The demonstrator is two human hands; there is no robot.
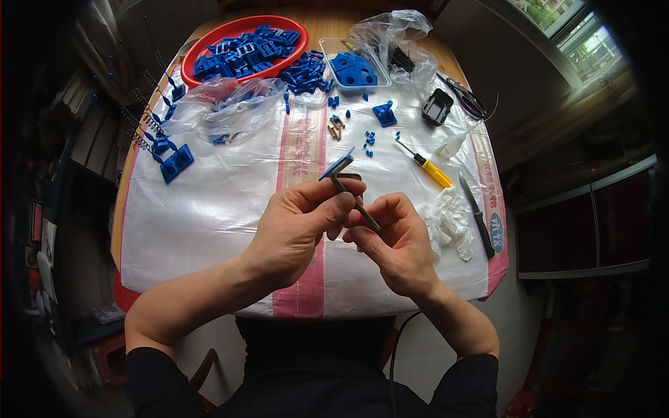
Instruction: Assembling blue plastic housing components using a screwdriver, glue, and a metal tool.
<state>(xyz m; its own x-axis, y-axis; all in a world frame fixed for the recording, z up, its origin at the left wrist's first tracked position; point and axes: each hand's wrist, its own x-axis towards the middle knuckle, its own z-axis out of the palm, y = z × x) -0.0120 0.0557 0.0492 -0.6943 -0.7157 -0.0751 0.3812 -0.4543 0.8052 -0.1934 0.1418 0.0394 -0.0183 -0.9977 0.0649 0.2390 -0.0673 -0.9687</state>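
Above the middle of the table, my left hand [291,228] is closed on a dark metal rod [366,217] that bends at its far end. At that bend, a thin blue plastic plate [326,174] with a greyish piece juts out past my left fingers; how the parts join is hidden. My right hand [398,245] pinches near the rod's lower end with thumb and fingers. Just beyond my hands lie small blue plastic bits [369,143], brass-coloured pins [336,128] and a blue square plate with a raised post [385,114].
At the back stand a red basin [189,75] of blue parts and a clear tub [382,85] with blue plates. A yellow-handled screwdriver [435,172], a black-handled knife [479,219], scissors [465,97] and crumpled tissue [453,221] lie right. Spring-mounted blue pieces [176,163] line the left edge.
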